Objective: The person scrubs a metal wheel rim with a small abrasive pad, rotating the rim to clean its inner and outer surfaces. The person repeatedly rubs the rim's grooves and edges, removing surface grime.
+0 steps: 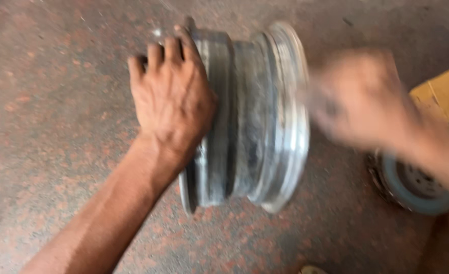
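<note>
Standing on its edge on the speckled reddish floor [57,127], the bare steel wheel rim [255,122] sits near the middle of the view, and the left hand [171,99] is spread flat against its left-hand face, fingers hooked over the top of the flange, a loose bracing grip rather than a closed one. The right hand [358,99] is at the rim's opposite flange but smeared by blur, so whether its grip has closed on the metal or is just alongside it I cannot tell. The rim's axle line runs left to right across the picture, roughly level with the floor; its two open faces look left and right, and the grey barrel between the flanges faces up at the camera. Risk from here, as I judge it: balanced on a narrow edge, it could roll toward or away from the person, or tip sideways if one palm eases off. A slip could pinch fingers under the flange. At the right edge of the floor lie a small blue-grey wheel [412,185] and a yellow box [445,94], close enough to be knocked.
</note>
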